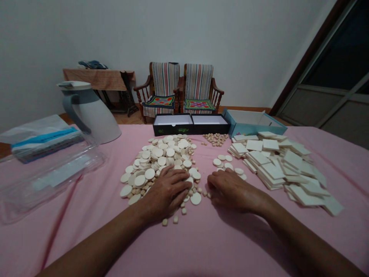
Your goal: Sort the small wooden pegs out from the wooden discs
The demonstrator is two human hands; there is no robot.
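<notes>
- Your left hand [165, 194] lies palm down on the near edge of the heap of round cream discs [161, 157], its fingers [180, 177] spread wide and flat over them, gripping none that you can see.
- Your right hand [233, 190] rests palm down on the pink tablecloth [72, 238], fingers close together and lightly curled; you cannot tell whether anything sits under them.
- The heap runs away from your left fingers, so your left hand is the nearer of the two.
- Just toward you from those fingers, small cream pegs [175, 219] lie scattered, and one large loose disc [196, 198] sits just past their tips.
- Ahead of your right fingers lies a small cluster of discs [223, 161]; to their right spread stacks of square cream tiles [276, 165].
- Well ahead, between both hands, sits a little mound of small round pieces [215, 139].
- Beyond it stand an open black box [173, 125] and an open blue box [253, 122].
- Well left of your left fingers lie a clear plastic bag [49, 173] and a white jug [95, 111] with a grey handle.
</notes>
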